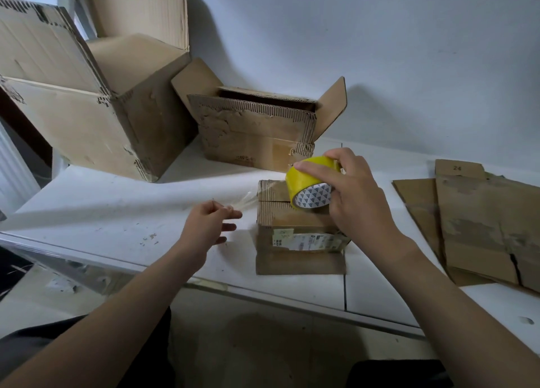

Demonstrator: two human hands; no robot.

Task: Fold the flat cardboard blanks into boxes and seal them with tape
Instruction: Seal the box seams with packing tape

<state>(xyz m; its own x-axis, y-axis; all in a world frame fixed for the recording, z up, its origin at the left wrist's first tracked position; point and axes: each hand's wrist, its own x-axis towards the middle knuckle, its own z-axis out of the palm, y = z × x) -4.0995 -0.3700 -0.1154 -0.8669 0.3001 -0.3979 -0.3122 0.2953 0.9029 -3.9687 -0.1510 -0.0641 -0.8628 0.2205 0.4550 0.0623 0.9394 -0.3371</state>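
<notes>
Box (301, 230), small and folded shut, stands on the white table (117, 200) straight ahead, its two top flaps meeting in a seam and a torn white label (306, 240) stuck on its near face. The right hand (350, 195) grasps the yellow tape roll (309, 187), thumb across the outer face and fingers curled round the far side, holding it tilted just above the top of the box near the seam. A clear tape strip (245, 200) runs from the left edge of the box top out to the left hand (209, 224), which pinches its free end between thumb and fingertips, just left of the box. Flat blanks (482, 227) lie overlapped on the table to the right, well apart from the box. Behind it an open box (257, 133) stands against the wall, flaps up, and left of that a big box (87, 110), also open.
</notes>
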